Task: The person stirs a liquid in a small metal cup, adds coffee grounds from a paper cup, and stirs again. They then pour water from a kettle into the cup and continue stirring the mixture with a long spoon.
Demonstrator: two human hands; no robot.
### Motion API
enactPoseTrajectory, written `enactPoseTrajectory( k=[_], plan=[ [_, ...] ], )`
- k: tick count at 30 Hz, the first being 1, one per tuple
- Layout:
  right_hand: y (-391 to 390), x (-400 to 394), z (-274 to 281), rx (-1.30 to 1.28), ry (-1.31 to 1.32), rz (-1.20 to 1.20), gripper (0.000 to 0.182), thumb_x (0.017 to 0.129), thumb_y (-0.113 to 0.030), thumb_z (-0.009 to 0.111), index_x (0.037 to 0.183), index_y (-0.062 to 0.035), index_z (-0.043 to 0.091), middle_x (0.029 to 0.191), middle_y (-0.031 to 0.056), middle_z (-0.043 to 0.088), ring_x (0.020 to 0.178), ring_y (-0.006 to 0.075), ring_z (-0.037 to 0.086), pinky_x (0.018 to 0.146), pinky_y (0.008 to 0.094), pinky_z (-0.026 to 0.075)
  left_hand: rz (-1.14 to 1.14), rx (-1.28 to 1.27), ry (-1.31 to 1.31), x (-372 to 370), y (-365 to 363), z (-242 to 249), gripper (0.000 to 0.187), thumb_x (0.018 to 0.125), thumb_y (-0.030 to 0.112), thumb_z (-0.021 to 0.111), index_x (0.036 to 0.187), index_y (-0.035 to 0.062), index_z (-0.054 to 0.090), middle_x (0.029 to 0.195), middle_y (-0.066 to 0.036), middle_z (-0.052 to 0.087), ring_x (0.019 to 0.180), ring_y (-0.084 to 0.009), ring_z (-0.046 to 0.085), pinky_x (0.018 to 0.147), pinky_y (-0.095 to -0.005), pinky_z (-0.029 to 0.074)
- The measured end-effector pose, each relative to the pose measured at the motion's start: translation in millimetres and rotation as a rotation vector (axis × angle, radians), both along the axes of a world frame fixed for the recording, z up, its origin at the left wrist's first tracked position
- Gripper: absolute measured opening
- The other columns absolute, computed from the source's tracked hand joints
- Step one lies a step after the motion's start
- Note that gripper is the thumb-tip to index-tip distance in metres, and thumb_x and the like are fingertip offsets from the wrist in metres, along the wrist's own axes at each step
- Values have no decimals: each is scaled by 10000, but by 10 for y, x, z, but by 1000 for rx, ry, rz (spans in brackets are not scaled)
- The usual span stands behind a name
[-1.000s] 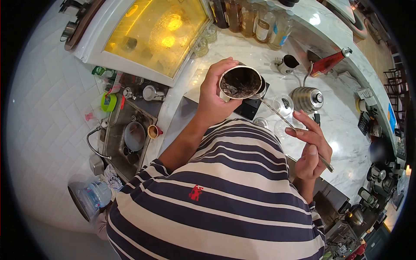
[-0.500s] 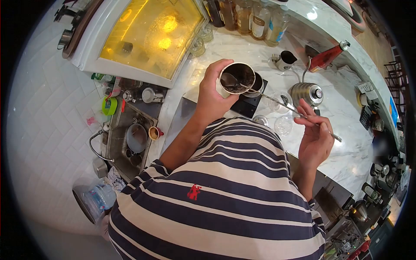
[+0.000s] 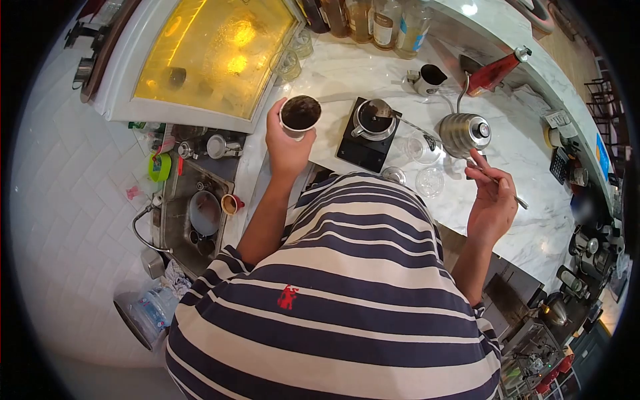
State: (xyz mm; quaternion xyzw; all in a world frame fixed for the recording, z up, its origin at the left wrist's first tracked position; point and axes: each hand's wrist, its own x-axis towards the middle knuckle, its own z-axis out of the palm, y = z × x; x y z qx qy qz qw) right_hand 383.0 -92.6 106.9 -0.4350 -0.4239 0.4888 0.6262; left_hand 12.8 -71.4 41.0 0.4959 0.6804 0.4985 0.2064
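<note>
My left hand is wrapped round a pale cup whose inside shows dark, grainy contents. Between the fingers of my right hand is a long-handled spoon, its handle slanting left across the counter. The spoon's bowl is over a small handled vessel, which has a dark interior and stands on a black scale. To the right of the scale lie clear glass pieces. A steel gooseneck kettle is just beyond my right fingertips.
A small pitcher and a red bottle stand at the back right. Several bottles line the back, beside a yellow-lit cabinet and glasses. A sink with dishes is at left.
My left hand has moved left with the cup, away from the scale. The spoon has come out of that cup and is over the vessel on the scale.
</note>
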Motion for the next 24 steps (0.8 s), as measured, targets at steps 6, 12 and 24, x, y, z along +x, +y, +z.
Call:
enactPoseTrajectory(
  k=[6, 12, 24],
  plan=[
    [41, -167, -173, -34, -129, 70, 377, 1059, -104, 357, 1146, 103, 659, 1313, 342, 663, 1068, 345, 738, 1040, 468, 543, -2, -24, -61, 71, -28, -55, 757, 766, -19, 794, 1454, 5, 479, 1281, -176, 660, 1153, -252, 694, 1018, -356, 546],
    [63, -240, -197, 9, -206, 189, 382, 1047, -86, 384, 1195, 91, 688, 1320, 296, 680, 1122, 348, 729, 1079, 473, 519, -59, -30, -3, 177, -8, -97, 789, 784, 17, 828, 1482, 34, 462, 1328, -143, 647, 1200, -218, 676, 1029, -370, 541],
    [3, -217, -42, 57, -227, 122, 409, 1051, -112, 370, 1205, 115, 673, 1287, 305, 694, 1111, 362, 730, 1088, 495, 507, -84, 14, -113, 216, 4, -22, 759, 775, -27, 775, 1471, 5, 473, 1320, -163, 643, 1216, -251, 663, 1071, -368, 513]
  ],
)
